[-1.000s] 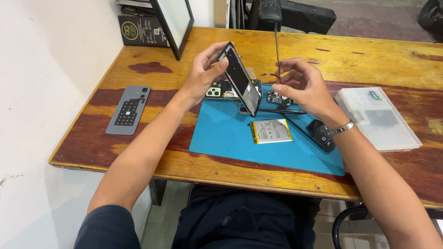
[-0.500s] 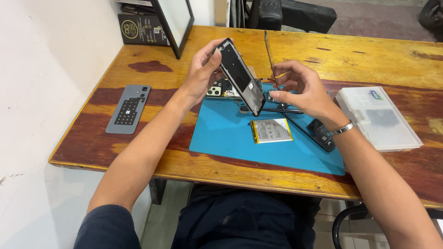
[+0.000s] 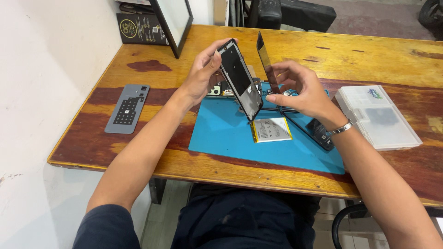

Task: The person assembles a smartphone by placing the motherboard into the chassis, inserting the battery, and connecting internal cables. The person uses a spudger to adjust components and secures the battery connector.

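Note:
My left hand [image 3: 203, 76] grips a black phone frame [image 3: 240, 78] by its top end and holds it tilted above the blue work mat [image 3: 221, 133]. My right hand [image 3: 300, 90] pinches a thin dark screen panel [image 3: 265, 62], held almost upright just right of the frame, the two parted in a V. A flat white battery [image 3: 272, 129] lies on the mat below them. Other small phone parts [image 3: 221, 90] sit on the mat behind the frame, partly hidden.
A grey phone back cover [image 3: 127, 108] lies at the left on the wooden table [image 3: 360, 50]. A clear plastic parts box [image 3: 376, 115] sits right. A black phone [image 3: 318, 131] rests on the mat under my right wrist. A framed panel [image 3: 175, 20] and dark box [image 3: 138, 27] stand at the back.
The screen panel has swung further away from the frame, now held by my right hand. Both hands have lifted slightly.

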